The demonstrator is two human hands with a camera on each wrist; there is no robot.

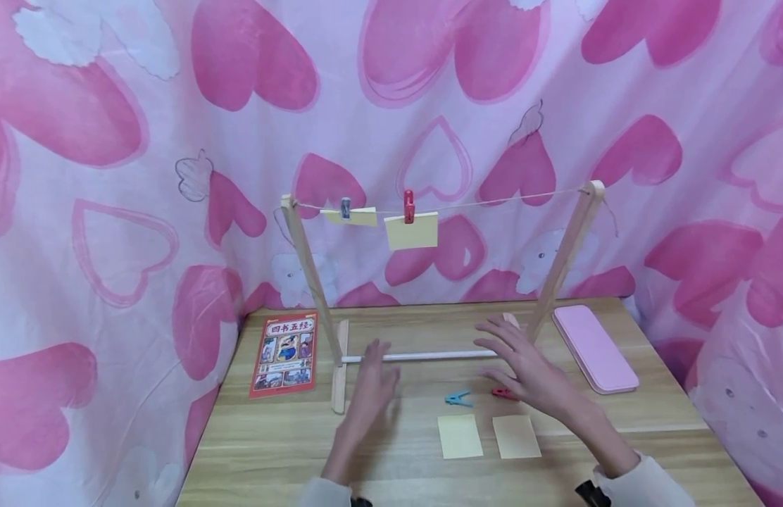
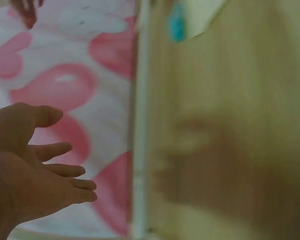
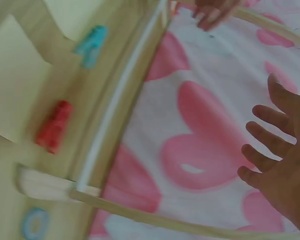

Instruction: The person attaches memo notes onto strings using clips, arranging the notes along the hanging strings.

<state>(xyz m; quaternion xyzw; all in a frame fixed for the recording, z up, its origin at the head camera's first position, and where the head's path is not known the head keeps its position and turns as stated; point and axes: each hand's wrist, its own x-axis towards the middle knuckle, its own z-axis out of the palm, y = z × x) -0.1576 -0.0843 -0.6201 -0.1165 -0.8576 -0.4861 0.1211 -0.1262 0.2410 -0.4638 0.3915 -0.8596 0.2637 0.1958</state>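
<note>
While the left hand [image 1: 374, 391] and right hand [image 1: 532, 371] hover empty, fingers loosely spread, a smooth white rod [image 1: 439, 356] spans the wooden stand [image 1: 311, 274], a blue clothespin [image 1: 458, 399], red clothespin [image 1: 505, 393] and two square paper notes [image 1: 460, 436] lie on the wood-grained table [image 1: 258, 447], and clipped notes [image 1: 412, 236] hang from thin string [image 1: 505, 201].

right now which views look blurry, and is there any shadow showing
Head view: fairly crisp, with the large title on the red booklet distinct; left wrist view: the blue clip is smeared, and a soft-edged shadow darkens the tabletop; right wrist view: the red clip is blurred, while the right hand has cleaner edges.
</note>
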